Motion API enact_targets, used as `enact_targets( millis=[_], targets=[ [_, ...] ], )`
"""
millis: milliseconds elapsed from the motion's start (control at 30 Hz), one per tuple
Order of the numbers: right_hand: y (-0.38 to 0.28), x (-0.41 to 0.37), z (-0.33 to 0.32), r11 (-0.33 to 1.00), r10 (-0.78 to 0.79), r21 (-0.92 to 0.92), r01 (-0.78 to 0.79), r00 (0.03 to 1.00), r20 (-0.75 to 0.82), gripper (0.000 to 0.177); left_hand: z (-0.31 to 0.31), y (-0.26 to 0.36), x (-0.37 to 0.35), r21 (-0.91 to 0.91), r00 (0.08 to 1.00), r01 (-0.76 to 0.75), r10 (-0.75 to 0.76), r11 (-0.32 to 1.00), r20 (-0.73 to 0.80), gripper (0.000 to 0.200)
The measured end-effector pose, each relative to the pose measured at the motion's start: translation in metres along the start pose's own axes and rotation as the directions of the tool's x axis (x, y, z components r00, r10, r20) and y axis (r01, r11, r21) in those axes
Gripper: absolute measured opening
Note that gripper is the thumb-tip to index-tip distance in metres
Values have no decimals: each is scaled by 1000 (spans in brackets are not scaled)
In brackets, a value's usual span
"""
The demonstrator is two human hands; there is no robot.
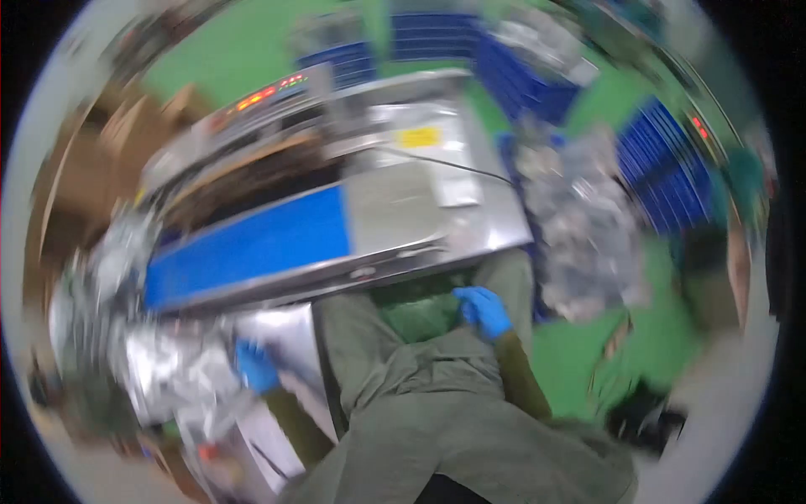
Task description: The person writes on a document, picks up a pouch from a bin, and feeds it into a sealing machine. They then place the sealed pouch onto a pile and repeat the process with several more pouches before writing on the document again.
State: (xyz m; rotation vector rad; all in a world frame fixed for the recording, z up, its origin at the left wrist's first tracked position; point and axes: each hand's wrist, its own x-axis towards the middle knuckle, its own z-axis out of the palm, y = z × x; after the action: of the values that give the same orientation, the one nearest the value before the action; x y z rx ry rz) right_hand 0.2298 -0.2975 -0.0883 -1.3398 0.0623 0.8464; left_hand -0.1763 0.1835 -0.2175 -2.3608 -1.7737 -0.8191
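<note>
My left hand (257, 366), in a blue glove, is at the right edge of a heap of silvery plastic bags (180, 370). Motion smears its fingers, and I cannot tell whether they grip a bag. In a blue glove too, my right hand (484, 312) rests over my right thigh, with fingers loosely apart and nothing seen in them. Just ahead of my lap stands a metal bench machine with a blue conveyor belt (260, 252) and a lit red display (256, 99).
Clear plastic bags (583, 227) fill a blue crate on the right. Another blue crate (663, 168) stands beyond it, with more crates (432, 35) at the back on the green floor. Cardboard boxes (126, 151) line the left. A dark cable (453, 165) crosses the machine's top.
</note>
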Motion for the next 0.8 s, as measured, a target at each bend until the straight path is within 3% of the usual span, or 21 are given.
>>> enact_targets(
  millis=[33,67,100,133,167,233,400,800],
  targets=[
    [-9,-3,7,995,95,-11,-96,994,-58,22,-3,-25,1,164,992,-68,85,984,-98,37],
    [-9,-3,6,997,81,-3,-81,996,-48,25,1,-67,11,408,940,-91,214,908,-267,37],
    [-11,-6,7,998,58,-11,-59,997,-46,25,-36,-64,18,121,958,56,-20,991,-286,37],
    [-8,-8,6,999,49,24,-47,996,-81,25,-84,-40,15,-260,913,237,-306,936,-270,37],
    [-6,-8,6,999,45,2,-45,996,-75,25,-121,-18,17,-448,866,303,-439,841,-239,38],
    [-8,-1,2,998,54,-31,-55,998,-33,25,-168,-1,20,-526,837,338,-505,781,-212,38],
    [-5,4,3,997,69,-43,-70,997,-30,26,-216,23,30,-555,866,306,-468,773,-175,39],
    [0,-4,-1,996,62,-57,-64,997,-35,28,-215,71,46,-524,926,139,-298,840,-232,41]
  ],
)
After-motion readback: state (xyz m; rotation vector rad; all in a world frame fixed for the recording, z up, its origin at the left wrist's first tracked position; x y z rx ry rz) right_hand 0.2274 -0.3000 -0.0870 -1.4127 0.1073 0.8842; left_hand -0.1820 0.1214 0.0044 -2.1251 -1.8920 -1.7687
